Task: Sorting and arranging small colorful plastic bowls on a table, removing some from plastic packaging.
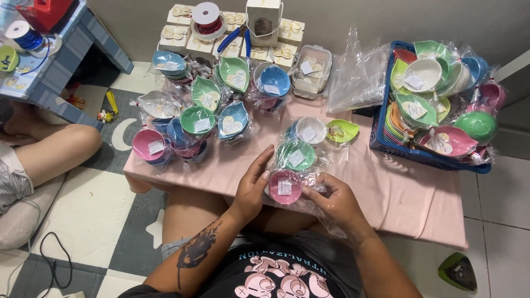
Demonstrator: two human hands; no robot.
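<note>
Our left hand (253, 185) lies open against the pink bowl (285, 186); our right hand (334, 200) pinches its slippery plastic wrap (314, 185). Light, stiff; best held by the rim.

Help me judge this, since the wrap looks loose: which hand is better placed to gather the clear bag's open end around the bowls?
Probably the right hand. It already pinches the clear bag beside the pink bowl, where the loose plastic trails off. The left hand lies flat against the bowl's other side, steadying it.
</note>
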